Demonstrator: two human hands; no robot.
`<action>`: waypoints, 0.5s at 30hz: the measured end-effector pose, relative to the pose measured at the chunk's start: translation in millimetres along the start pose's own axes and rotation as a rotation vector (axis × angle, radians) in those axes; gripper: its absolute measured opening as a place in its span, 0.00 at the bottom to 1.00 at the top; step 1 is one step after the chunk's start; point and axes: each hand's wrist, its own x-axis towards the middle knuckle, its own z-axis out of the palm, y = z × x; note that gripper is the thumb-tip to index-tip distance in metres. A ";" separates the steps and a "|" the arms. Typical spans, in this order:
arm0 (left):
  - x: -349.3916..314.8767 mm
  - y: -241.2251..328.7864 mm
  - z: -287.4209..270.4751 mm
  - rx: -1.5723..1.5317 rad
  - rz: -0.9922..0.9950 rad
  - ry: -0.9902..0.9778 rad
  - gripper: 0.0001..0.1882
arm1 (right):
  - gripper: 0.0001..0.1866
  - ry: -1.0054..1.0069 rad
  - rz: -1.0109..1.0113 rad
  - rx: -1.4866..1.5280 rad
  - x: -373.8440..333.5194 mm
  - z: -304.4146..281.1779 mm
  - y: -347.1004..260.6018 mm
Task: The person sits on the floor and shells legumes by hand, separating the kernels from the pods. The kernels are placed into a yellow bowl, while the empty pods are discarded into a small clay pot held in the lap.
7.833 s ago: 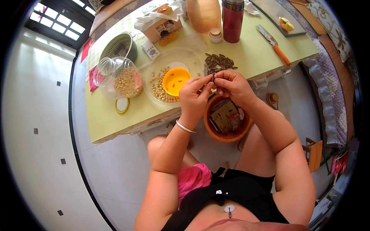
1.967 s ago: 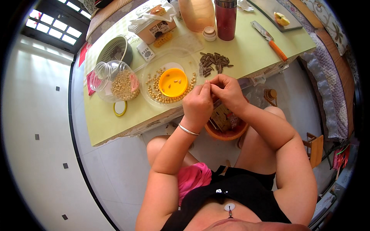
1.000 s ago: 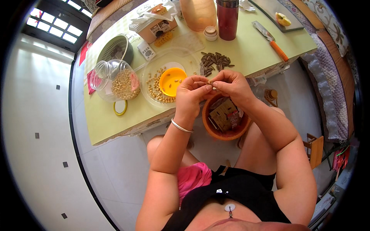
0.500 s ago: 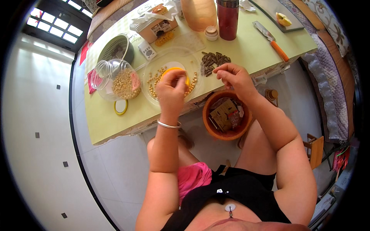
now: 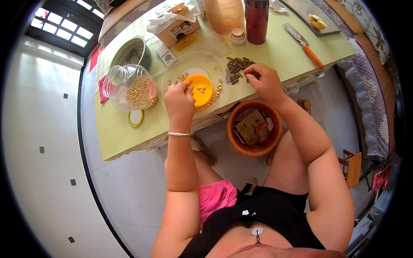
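My left hand (image 5: 180,99) is closed in a pinch at the left edge of a small round yellow dish (image 5: 205,81). What its fingertips hold, if anything, is too small to make out. A few small pale kernels (image 5: 202,90) lie in the dish. The dish rests on a wide clear plastic tray (image 5: 221,71), with round beige beans (image 5: 214,99) scattered around it. At the right, my right hand (image 5: 264,81) has its fingers pinched together beside a pile of dark striped sunflower seeds (image 5: 235,69). Whatever sits between these fingers is hidden.
A clear jar of beans (image 5: 140,92) lies tipped left of the tray, near a yellow-rimmed lid (image 5: 135,118). Behind are a strainer basket (image 5: 142,47), a tissue box (image 5: 174,32) and a red flask (image 5: 257,23). An orange-handled knife (image 5: 312,56) lies right. Below stands an orange bin (image 5: 234,144).
My left hand has moved left and slightly down, uncovering the yellow dish and its kernels. My right hand has shifted slightly left and down at the seed pile, its fingers drawn closer together.
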 end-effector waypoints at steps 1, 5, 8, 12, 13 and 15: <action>0.2 0.4 1.2 0.027 0.035 0.015 0.07 | 0.06 0.004 0.003 -0.008 0.7 -2.7 2.6; -7.6 31.6 -3.6 -0.189 0.006 -0.134 0.06 | 0.07 0.021 -0.041 -0.136 4.7 -11.9 12.0; -24.7 62.1 1.7 -0.336 0.040 -0.371 0.07 | 0.07 -0.069 -0.023 -0.204 7.1 -16.7 10.3; -49.2 81.7 20.5 -0.228 0.226 -0.596 0.11 | 0.06 -0.125 -0.068 -0.248 6.5 -12.5 9.6; -54.6 84.1 26.3 -0.225 0.230 -0.654 0.12 | 0.06 -0.127 -0.085 -0.261 5.3 -12.0 8.8; -62.8 87.8 33.6 -0.179 0.290 -0.699 0.13 | 0.06 -0.134 -0.056 -0.336 3.3 -13.6 5.1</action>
